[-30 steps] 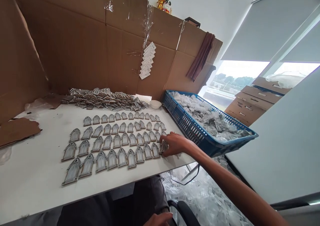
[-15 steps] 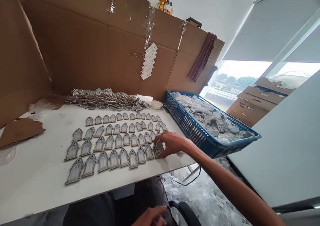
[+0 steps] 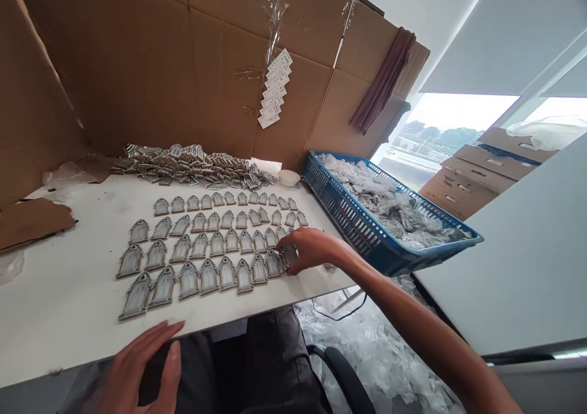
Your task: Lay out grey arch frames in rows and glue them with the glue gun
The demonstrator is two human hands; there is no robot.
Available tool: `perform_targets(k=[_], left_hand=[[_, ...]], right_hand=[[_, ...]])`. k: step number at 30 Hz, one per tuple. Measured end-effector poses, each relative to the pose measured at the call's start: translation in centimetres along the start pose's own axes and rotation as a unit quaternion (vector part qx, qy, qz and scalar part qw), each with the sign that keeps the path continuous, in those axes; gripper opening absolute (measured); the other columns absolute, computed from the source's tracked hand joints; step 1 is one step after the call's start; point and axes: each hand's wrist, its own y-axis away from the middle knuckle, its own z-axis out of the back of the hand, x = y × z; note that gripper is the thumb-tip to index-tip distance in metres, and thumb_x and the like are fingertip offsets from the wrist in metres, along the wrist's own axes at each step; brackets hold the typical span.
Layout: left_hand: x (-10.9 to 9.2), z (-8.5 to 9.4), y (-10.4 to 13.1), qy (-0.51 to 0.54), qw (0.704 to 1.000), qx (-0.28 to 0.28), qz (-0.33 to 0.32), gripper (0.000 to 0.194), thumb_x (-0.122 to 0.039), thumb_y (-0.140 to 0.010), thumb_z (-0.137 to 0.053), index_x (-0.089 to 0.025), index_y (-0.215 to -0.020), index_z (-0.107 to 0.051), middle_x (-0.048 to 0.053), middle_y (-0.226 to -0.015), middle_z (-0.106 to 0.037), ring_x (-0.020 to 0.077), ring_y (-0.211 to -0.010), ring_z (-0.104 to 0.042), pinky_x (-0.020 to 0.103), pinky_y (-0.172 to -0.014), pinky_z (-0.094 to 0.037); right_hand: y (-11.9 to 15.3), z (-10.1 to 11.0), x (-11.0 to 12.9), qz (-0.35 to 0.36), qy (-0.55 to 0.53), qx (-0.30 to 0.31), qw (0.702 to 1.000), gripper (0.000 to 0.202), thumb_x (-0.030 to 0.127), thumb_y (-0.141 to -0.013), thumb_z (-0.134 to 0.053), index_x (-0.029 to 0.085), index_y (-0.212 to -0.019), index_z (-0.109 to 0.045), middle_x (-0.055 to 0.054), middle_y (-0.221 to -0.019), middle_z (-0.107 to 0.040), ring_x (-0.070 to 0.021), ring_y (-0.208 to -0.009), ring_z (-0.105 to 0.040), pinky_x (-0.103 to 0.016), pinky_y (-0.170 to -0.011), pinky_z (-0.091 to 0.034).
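I see my right hand [image 3: 308, 249] resting on the white table [image 3: 68, 304], its fingers curled down onto the arched plaque [image 3: 288, 256] at the right end of the nearest row; the fingertips pinch it against the tabletop, thumb underneath toward me. That plaque is a small grey piece shaped like a pointed gothic window, with a darker raised frame and a paler inner panel, and it lies just beside the next one in its row. The whole grid of plaques [image 3: 211, 243] runs in four neat rows, all pointing toward 12 o'clock, the nearest ones looking largest. My left hand [image 3: 142, 365] hovers at the table's near edge, at about 7 o'clock from the grid, fingers spread loosely and holding nothing. At 12 o'clock from the grid sits a loose heap of plaques [image 3: 192, 166] against the cardboard wall [image 3: 137, 77], with a small white bowl [image 3: 288, 177] at its right end. At 2 o'clock from my right hand a blue basket [image 3: 362, 233] overhangs the table edge, filled with clear-bagged pieces
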Motion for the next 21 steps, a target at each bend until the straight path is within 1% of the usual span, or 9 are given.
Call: perform_targets(k=[2,5,8,12,15,18,21], left_hand=[[0.0,0.0,-0.1,-0.005,1.0,-0.005,-0.01,0.026,-0.036,-0.102,-0.066,-0.025,-0.125,-0.075,0.006,-0.123,-0.076,0.0259,-0.123,-0.069,0.043,-0.125,-0.047],[-0.4,0.0,0.3,-0.024,0.999,0.021,0.031,0.028,-0.036,-0.105,-0.061,-0.027,-0.128,-0.074,0.005,-0.13,-0.076,0.0255,-0.126,-0.069,0.042,-0.123,-0.048],[-0.9,-0.1,0.8,-0.023,0.997,0.042,0.063,0.026,-0.038,-0.106,-0.059,-0.029,-0.126,-0.075,0.003,-0.137,-0.074,0.026,-0.133,-0.067,0.039,-0.121,-0.05],[-1.2,-0.5,1.1,0.006,0.998,0.01,0.067,0.024,-0.035,-0.105,-0.062,-0.026,-0.122,-0.076,0.005,-0.134,-0.074,0.0275,-0.134,-0.067,0.041,-0.121,-0.05],[-0.9,-0.9,1.1,0.007,0.997,0.002,0.073,0.023,-0.035,-0.104,-0.062,-0.026,-0.12,-0.077,0.005,-0.133,-0.074,0.0277,-0.132,-0.068,0.041,-0.12,-0.051],[-0.4,-1.0,1.3,0.009,0.998,-0.001,0.06,0.022,-0.032,-0.104,-0.063,-0.026,-0.12,-0.077,0.006,-0.133,-0.074,0.0274,-0.131,-0.068,0.041,-0.118,-0.052],[-0.1,-0.9,1.4,0.002,0.999,-0.001,0.042,0.022,-0.028,-0.104,-0.064,-0.027,-0.121,-0.077,0.005,-0.133,-0.074,0.0257,-0.13,-0.069,0.041,-0.117,-0.053]], right_hand=[[-0.4,0.2,0.4,0.015,-0.001,-0.012,1.0,0.072,0.05,-0.077,-0.093,0.033,-0.145,-0.075,-0.008,-0.124,-0.082,-0.0342,-0.117,-0.075,-0.035,-0.092,-0.052],[-1.1,0.2,1.0,0.034,0.001,-0.008,0.999,0.07,0.052,-0.078,-0.093,0.034,-0.144,-0.075,-0.008,-0.125,-0.082,-0.0342,-0.118,-0.074,-0.034,-0.091,-0.052],[-1.7,-0.2,1.4,0.027,-0.002,0.009,1.0,0.074,0.057,-0.076,-0.094,0.034,-0.144,-0.074,-0.009,-0.126,-0.081,-0.035,-0.119,-0.074,-0.035,-0.091,-0.051],[-2.1,-1.0,1.4,0.03,-0.009,0.01,0.999,0.082,0.061,-0.073,-0.096,0.035,-0.147,-0.072,-0.009,-0.132,-0.079,-0.0353,-0.121,-0.073,-0.035,-0.091,-0.052],[-2.3,-1.2,1.3,0.038,-0.009,0.007,0.999,0.08,0.059,-0.073,-0.096,0.036,-0.146,-0.073,-0.008,-0.132,-0.08,-0.035,-0.122,-0.073,-0.034,-0.09,-0.053],[-2.2,-0.8,1.6,0.038,0.009,0.011,0.999,0.075,0.056,-0.074,-0.096,0.035,-0.143,-0.075,-0.007,-0.127,-0.081,-0.0352,-0.12,-0.074,-0.035,-0.09,-0.053],[-1.8,0.1,2.5,0.033,0.027,0.002,0.999,0.073,0.053,-0.074,-0.097,0.034,-0.141,-0.077,-0.009,-0.125,-0.082,-0.0356,-0.118,-0.075,-0.036,-0.09,-0.052]])
